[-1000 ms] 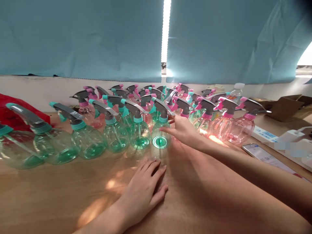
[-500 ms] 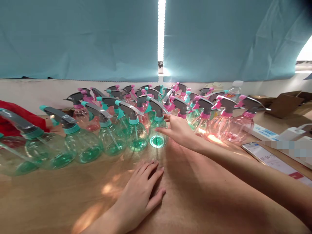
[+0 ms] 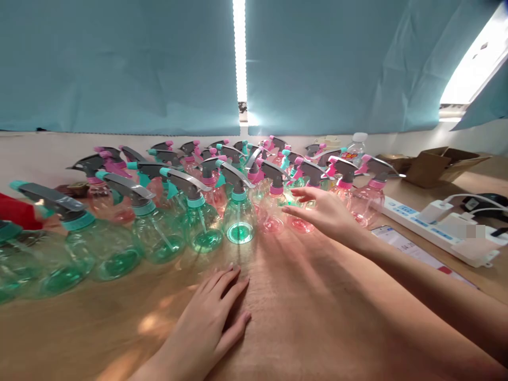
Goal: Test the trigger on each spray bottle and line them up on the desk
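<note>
My left hand (image 3: 212, 304) lies palm down on the wooden table (image 3: 286, 317), fingers spread and holding nothing. Over at the right, my right hand (image 3: 323, 211) hovers in front of the pink spray bottles with thumb and fingers apart. It partly covers one pink spray bottle (image 3: 302, 225); whether it touches that bottle I cannot tell. Another pink spray bottle (image 3: 272, 214) stands just left of the fingertips. Beside it is a green spray bottle (image 3: 238, 219) with a turquoise collar and grey trigger head. More green spray bottles (image 3: 159, 233) continue the front row leftward.
Several more spray bottles crowd behind the front row. To the right are a phone (image 3: 413, 248), a white power strip (image 3: 436, 230) with plugs, and an open cardboard box (image 3: 432, 166). A clear bottle with a white cap (image 3: 359, 145) stands behind. Red cloth (image 3: 18, 211) lies far left.
My right hand has left the green spray bottle and moved right, to the pink ones. My left hand stays on the table. The view has turned a little to the right.
</note>
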